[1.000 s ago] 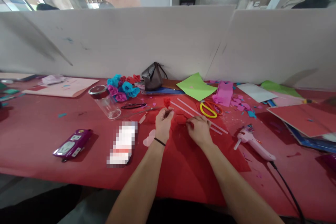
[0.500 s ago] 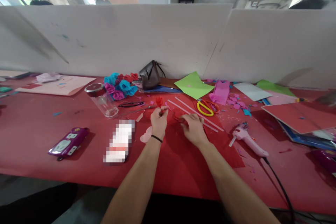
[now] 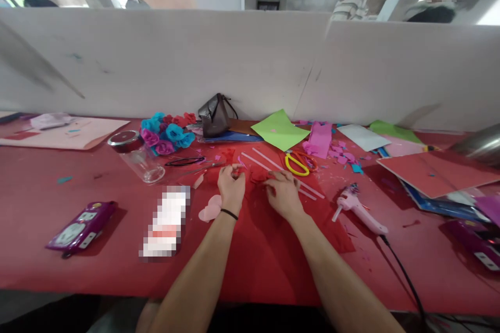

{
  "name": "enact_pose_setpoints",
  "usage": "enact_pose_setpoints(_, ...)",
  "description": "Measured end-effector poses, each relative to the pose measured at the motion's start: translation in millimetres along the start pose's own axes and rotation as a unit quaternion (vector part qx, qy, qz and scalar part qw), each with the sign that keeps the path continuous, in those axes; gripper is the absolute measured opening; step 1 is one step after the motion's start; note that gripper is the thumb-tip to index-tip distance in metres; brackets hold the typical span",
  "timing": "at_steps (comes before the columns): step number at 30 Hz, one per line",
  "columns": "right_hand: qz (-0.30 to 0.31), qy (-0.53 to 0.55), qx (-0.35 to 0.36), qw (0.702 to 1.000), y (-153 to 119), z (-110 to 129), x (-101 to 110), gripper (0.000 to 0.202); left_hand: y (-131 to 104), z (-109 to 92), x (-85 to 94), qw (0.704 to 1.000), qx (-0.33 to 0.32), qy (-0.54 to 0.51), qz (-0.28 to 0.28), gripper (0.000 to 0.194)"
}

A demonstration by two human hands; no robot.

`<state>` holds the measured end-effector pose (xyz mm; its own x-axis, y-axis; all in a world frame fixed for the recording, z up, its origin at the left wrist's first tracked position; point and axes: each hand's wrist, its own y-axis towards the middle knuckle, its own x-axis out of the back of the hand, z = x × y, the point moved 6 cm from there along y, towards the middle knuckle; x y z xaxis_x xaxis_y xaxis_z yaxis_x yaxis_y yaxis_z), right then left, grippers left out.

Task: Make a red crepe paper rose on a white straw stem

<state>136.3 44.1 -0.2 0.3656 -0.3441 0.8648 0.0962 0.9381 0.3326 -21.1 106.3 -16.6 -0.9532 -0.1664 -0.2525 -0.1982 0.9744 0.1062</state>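
My left hand [image 3: 232, 187], a dark band round its wrist, is closed with curled fingers. A small red paper flower [image 3: 229, 155] shows just beyond its fingertips; the stem end is hidden. My right hand [image 3: 283, 193] pinches a thin piece of red paper [image 3: 258, 178] between thumb and fingers, a little way to the right. Beneath both hands lies a red paper sheet [image 3: 269, 250]. Pale glue sticks [image 3: 281, 169] lie beyond my right hand, close to yellow-handled scissors [image 3: 296, 164]. Pale pink petal-shaped pieces [image 3: 211, 209] are left of my left wrist.
To the left stand a clear jar [image 3: 146, 164], blue, purple and red paper flowers [image 3: 167, 135], a phone [image 3: 166, 223] and a purple power strip [image 3: 83, 226]. A corded pink glue gun [image 3: 361, 210] lies right, near stacked sheets [image 3: 441, 169]. A white partition [image 3: 250, 62] rises behind; people are beyond it.
The view has shifted, so the table things appear further left. My left hand has drawn slightly toward me, and the red flower beyond it looks less upright. My right hand keeps its pinch.
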Motion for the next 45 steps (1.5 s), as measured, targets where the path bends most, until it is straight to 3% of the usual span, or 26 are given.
enact_pose_setpoints(3, 0.029, -0.025, 0.034, 0.999, -0.6, 6.2, -6.6, 0.033, -1.0, -6.5, 2.2, 0.993, -0.056, 0.093, -0.04, 0.023)
enact_pose_setpoints(5, 0.031, -0.018, 0.035, 0.999, 0.2, 7.4, -7.1, 0.036, -1.1, -7.3, 1.9, 0.992, -0.071, 0.095, -0.04, 0.022)
enact_pose_setpoints(9, -0.039, 0.097, -0.014, 0.994, 3.7, 0.8, 4.1, 0.026, -1.9, -5.5, 1.5, 0.996, -0.049, 0.066, -0.035, 0.017)
enact_pose_setpoints(13, -0.098, 0.33, -0.089, 0.935, 4.2, -11.3, 9.7, 0.015, -7.2, -1.9, -7.6, 0.999, 0.045, 0.011, 0.003, 0.008)
enact_pose_setpoints(16, -0.078, 0.453, -0.125, 0.879, 3.5, -12.2, 3.1, 0.019, -14.6, -0.8, -20.5, 0.991, 0.111, -0.038, 0.066, 0.016)
enact_pose_setpoints(19, -0.06, 0.492, -0.121, 0.86, 3.6, -8.2, -1.2, 0.018, -20.6, 0.9, -30.1, 0.979, 0.155, -0.055, 0.125, 0.028)
enact_pose_setpoints(21, -0.063, 0.489, -0.12, 0.862, 3.8, -9.0, -2.8, 0.017, -19.7, 0.1, -30.0, 0.98, 0.143, -0.038, 0.133, 0.026)
enact_pose_setpoints(24, -0.085, 0.45, -0.128, 0.88, 3.2, -16.1, -4.2, 0.018, -10.9, -4.6, -15.8, 0.995, 0.078, 0.026, 0.058, 0.015)
enact_pose_setpoints(27, -0.105, 0.327, -0.103, 0.934, 2.5, -20.5, -2.2, 0.022, -3.6, -9.4, -2.6, 0.99, 0.029, 0.137, 0.005, 0.012)
enact_pose_setpoints(30, -0.143, 0.189, -0.095, 0.967, 0.6, -24.8, 4.5, 0.028, -1.2, -10.1, -0.9, 0.973, 0.017, 0.227, 0.028, 0.014)
enact_pose_setpoints(34, -0.178, 0.19, -0.128, 0.957, -0.3, -33.5, 15.9, 0.019, -2.1, -7.4, -2.0, 0.967, 0.018, 0.25, 0.042, 0.01)
enact_pose_setpoints(37, -0.199, 0.195, -0.129, 0.952, -1.3, -31.2, 24.5, 0.026, 0.0, -4.3, -1.2, 0.971, 0.016, 0.238, 0.031, 0.009)
enact_pose_setpoints(39, -0.168, 0.164, -0.062, 0.97, -0.8, -15.2, 23.6, 0.028, 2.7, -4.3, 1.9, 0.974, 0.004, 0.225, 0.008, 0.011)
enact_pose_setpoints(42, -0.052, 0.087, 0.062, 0.993, -4.1, 18.8, 6.9, 0.013, 5.6, -5.0, 6.1, 0.98, -0.003, 0.198, -0.016, 0.011)
enact_pose_setpoints(45, 0.026, 0.034, 0.111, 0.993, -10.3, 38.7, -8.9, 0.021, 5.3, -5.8, 6.6, 0.983, 0.01, 0.183, -0.017, 0.011)
